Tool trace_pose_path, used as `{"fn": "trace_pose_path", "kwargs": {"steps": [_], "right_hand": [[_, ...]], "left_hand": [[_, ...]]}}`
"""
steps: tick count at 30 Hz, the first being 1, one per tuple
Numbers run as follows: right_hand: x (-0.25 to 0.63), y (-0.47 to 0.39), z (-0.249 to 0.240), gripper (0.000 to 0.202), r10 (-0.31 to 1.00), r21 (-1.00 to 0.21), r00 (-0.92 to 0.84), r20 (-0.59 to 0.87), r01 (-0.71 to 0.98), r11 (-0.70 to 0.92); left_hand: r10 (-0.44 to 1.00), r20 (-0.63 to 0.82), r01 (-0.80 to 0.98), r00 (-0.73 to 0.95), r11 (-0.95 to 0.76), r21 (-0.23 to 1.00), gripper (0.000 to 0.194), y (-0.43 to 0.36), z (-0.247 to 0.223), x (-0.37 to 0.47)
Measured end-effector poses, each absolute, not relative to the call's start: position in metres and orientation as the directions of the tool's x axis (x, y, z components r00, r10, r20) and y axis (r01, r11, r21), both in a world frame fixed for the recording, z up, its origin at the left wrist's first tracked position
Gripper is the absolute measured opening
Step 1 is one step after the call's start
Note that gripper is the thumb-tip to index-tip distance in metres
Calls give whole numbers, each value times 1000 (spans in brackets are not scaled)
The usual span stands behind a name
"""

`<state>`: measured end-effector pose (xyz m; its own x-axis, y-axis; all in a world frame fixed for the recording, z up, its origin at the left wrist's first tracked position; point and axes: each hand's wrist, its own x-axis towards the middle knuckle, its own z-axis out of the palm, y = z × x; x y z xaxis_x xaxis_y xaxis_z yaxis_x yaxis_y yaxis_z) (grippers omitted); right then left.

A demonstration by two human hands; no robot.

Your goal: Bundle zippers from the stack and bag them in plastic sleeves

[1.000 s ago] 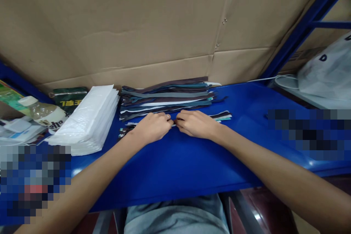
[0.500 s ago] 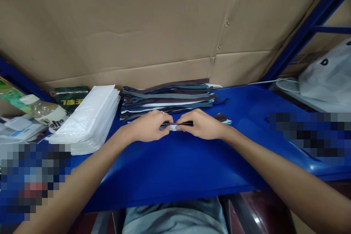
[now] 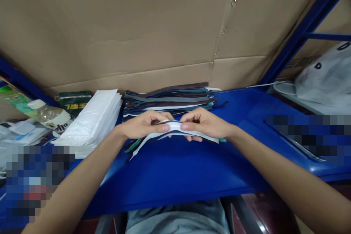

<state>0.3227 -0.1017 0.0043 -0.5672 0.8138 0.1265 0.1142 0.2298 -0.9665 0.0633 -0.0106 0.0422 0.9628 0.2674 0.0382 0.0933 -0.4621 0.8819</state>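
A small bundle of fabric strips (image 3: 174, 126), white, dark and green, is held up over the blue table, its ends drooping to both sides. My left hand (image 3: 151, 123) grips it left of the middle, thumb on top. On the other side of the middle, my right hand (image 3: 201, 123) pinches it the same way, fingers curled behind and under. Just behind the hands lies a wide pile of dark, grey and white strips (image 3: 170, 98).
White padded envelopes (image 3: 90, 117) are stacked on the left, beside a bottle (image 3: 51, 113) and a dark green packet (image 3: 75, 100). Cardboard (image 3: 131, 25) lines the back of the blue table (image 3: 170, 172). A white plastic bag (image 3: 326, 76) sits at the right.
The bundle is now lifted and arched between my hands, with its white face and hanging ends showing. My thumbs have moved onto its top. The view has shifted slightly.
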Motion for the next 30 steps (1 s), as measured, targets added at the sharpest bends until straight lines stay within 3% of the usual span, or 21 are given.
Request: {"fn": "trace_pose_path", "kwargs": {"steps": [5,9,12,15,17,21,23,26,30], "right_hand": [[312,-92,12,37,845,-961,-460,272,-95,258],[282,-89,26,48,812,-932,-472,342,-283,227],[259,-87,28,54,818,-934,-489,303,-324,152],[243,-81,17,53,845,-947,-473,248,-304,108],[237,-75,6,54,871,-952,-406,275,-241,188],[235,-65,-13,59,904,-914,-181,386,53,401],[234,-64,-18,66,892,-883,-170,419,154,444],[229,-66,-22,68,850,-853,-263,457,140,502],[214,-73,-26,48,824,-901,-408,393,8,433]], "left_hand": [[464,289,-180,837,-265,947,47,-27,53,66],[563,394,-293,727,-265,919,58,-39,63,72],[644,436,-334,628,-283,899,58,-39,59,73],[720,424,-363,549,-252,897,53,-37,47,72],[760,403,-381,510,-221,898,48,-36,39,71],[813,417,-462,406,-211,861,40,-34,28,74],[824,440,-509,356,-224,831,37,-34,24,77],[841,451,-519,297,-254,816,34,-36,20,82],[863,447,-488,234,-294,822,34,-36,17,84]]}}
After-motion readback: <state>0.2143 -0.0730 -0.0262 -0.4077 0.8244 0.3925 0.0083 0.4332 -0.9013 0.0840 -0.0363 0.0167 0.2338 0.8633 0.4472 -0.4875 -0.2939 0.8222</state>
